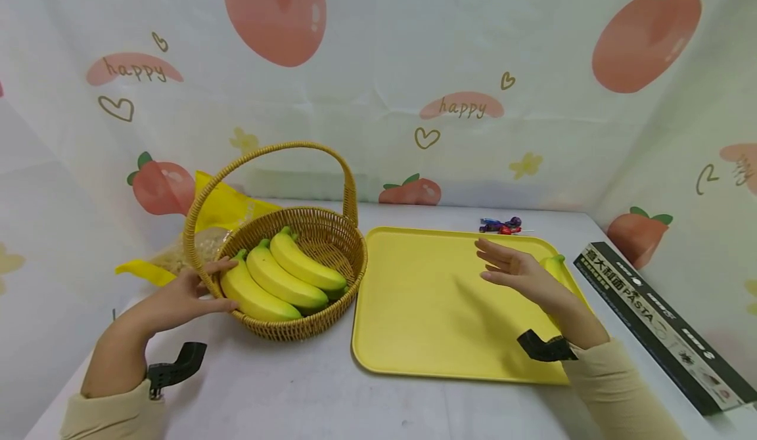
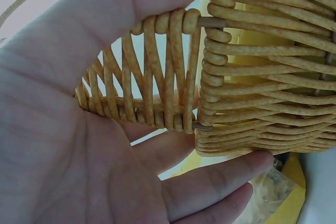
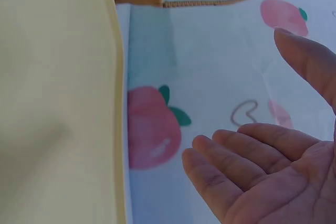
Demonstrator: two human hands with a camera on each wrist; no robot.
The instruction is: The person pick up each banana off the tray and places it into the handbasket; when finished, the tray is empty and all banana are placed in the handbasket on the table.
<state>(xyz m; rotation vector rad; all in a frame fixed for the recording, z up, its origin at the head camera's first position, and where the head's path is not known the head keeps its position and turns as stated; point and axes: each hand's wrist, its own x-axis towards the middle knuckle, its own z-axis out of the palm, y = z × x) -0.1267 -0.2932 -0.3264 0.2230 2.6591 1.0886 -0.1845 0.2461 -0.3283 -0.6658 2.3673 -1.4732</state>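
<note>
A wicker basket with a tall arched handle stands left of centre and holds a bunch of bananas. My left hand grips it at the left side, where the handle meets the rim. In the left wrist view, the thumb lies on one side of the woven handle base and the fingers reach round the other. My right hand hovers over the yellow tray, fingers extended and thumb apart, holding nothing. Another banana lies on the tray's right side, partly hidden by my right forearm.
Behind the basket lies a yellow bag with a clear window. Small wrapped lollipops lie beyond the tray's far edge. A long black pasta box lies along the right. A printed cloth hangs behind the table.
</note>
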